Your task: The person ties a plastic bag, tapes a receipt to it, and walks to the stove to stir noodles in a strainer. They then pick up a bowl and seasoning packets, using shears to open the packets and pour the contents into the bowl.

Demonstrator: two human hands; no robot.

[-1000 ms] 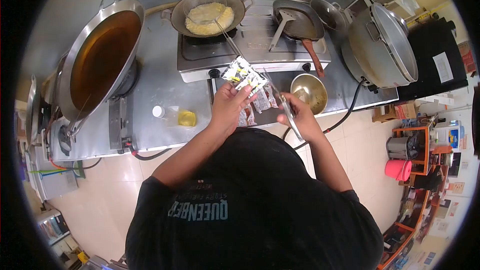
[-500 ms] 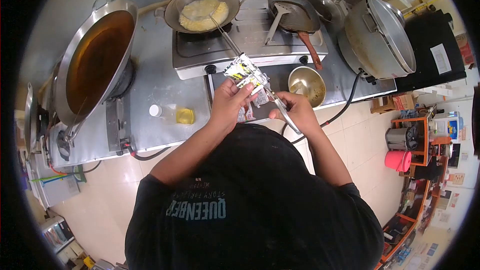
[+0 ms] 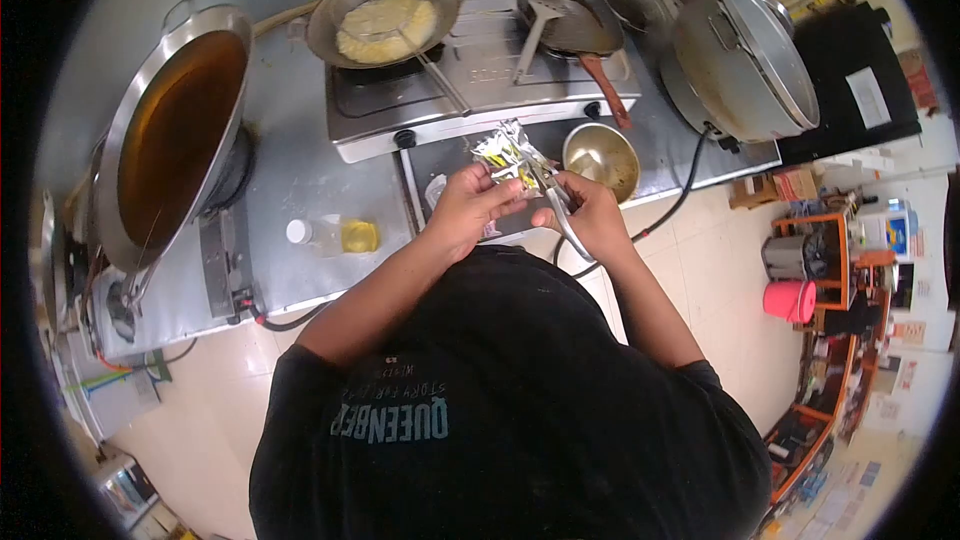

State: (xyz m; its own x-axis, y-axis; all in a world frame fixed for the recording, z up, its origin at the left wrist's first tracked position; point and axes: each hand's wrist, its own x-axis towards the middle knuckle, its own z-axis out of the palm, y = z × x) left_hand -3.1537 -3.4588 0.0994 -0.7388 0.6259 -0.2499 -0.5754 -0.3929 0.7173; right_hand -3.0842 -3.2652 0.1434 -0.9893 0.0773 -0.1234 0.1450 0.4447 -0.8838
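My left hand (image 3: 470,208) pinches a small silvery packet (image 3: 497,152) with yellow and black print, held above the counter in front of the stove. Scissors (image 3: 566,218) are in my right hand (image 3: 592,215), their blades at the packet's right side. How far the blades are apart is hard to tell. A metal bowl (image 3: 610,165) stands just beyond my right hand. On the stove (image 3: 480,75), a wok (image 3: 325,25) holds pale yellow food (image 3: 390,25) with a strainer in it, its handle pointing toward my hands.
A large wok of brown liquid (image 3: 180,140) stands at the left. A bottle with yellow liquid (image 3: 358,235) lies on the counter (image 3: 290,180). A dark square pan (image 3: 585,25) with a spatula (image 3: 535,35) sits on the right burner. Farther right is a big pot (image 3: 700,70).
The view has shifted slightly, so the stove and woks appear farther left. The packet has turned a little in my left hand. Both hands keep their hold.
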